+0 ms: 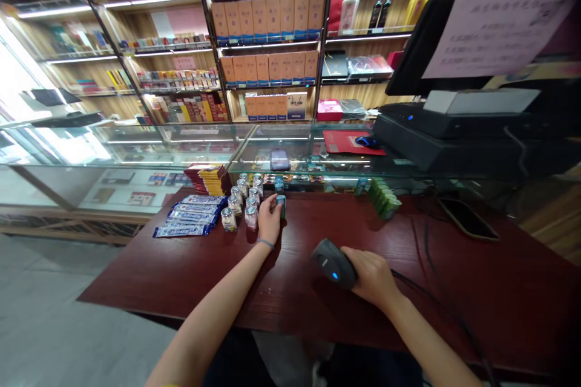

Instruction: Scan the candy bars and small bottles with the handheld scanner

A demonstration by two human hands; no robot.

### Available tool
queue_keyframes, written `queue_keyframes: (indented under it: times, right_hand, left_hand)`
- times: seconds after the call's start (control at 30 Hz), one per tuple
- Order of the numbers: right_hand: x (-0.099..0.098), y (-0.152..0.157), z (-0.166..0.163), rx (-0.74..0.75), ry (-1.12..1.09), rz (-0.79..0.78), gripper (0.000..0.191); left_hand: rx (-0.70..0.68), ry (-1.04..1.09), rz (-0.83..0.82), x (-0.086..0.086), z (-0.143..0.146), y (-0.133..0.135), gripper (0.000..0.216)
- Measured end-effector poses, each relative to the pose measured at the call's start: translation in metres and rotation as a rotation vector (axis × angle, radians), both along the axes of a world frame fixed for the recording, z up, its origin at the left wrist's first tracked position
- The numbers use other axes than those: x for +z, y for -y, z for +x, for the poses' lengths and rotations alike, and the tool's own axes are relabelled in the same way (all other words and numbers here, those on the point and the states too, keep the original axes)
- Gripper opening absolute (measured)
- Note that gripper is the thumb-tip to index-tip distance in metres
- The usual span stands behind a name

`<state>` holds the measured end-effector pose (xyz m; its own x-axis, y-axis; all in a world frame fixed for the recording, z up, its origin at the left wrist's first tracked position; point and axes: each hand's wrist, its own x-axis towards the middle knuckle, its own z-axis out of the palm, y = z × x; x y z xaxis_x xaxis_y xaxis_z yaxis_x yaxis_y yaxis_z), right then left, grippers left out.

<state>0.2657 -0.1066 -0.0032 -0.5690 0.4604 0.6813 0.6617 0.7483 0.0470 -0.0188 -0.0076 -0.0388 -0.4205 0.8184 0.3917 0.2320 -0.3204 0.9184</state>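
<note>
My left hand (270, 221) closes its fingers round a small blue-green container (282, 205) on the dark red wooden table (290, 290). Just behind it stands another small blue container (278, 182). Immediately to the left are several small jars (251, 216) with silvery lids, set in two rows. My right hand (374, 275) grips a black handheld barcode scanner (334, 263) above the table, its blue light lit and its head toward the left. From the scanner a cable (422, 290) trails off to the right.
Blue packets (190, 217) lie fanned at the left, below stacked red and yellow packets (211, 180). Green containers (384, 198) form a row at the right, near a phone (468, 217). Behind are a glass counter (299, 160), a mouse (367, 142) and a monitor (422, 48).
</note>
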Motion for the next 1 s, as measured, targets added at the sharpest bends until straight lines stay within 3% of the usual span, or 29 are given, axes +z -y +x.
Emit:
queue_keyframes:
  times: [0.17,0.43,0.7,1.0]
  right_hand:
    - [0.001,0.0,0.001,-0.007,-0.013,0.0,0.03]
    - [0.001,-0.001,0.003,-0.011,-0.029,0.0,0.031]
    - [-0.003,-0.003,0.004,-0.006,-0.012,0.01,0.032]
    - [0.003,-0.004,0.004,-0.043,-0.033,-0.039,0.033]
  left_hand:
    - [0.098,-0.059,-0.002,0.001,-0.002,-0.014,0.032]
    - [0.064,0.211,0.053,0.003,0.001,-0.031,0.032]
    - [0.058,0.184,0.051,0.003,-0.001,-0.036,0.033]
    - [0.023,0.207,-0.008,-0.009,-0.004,-0.043,0.047]
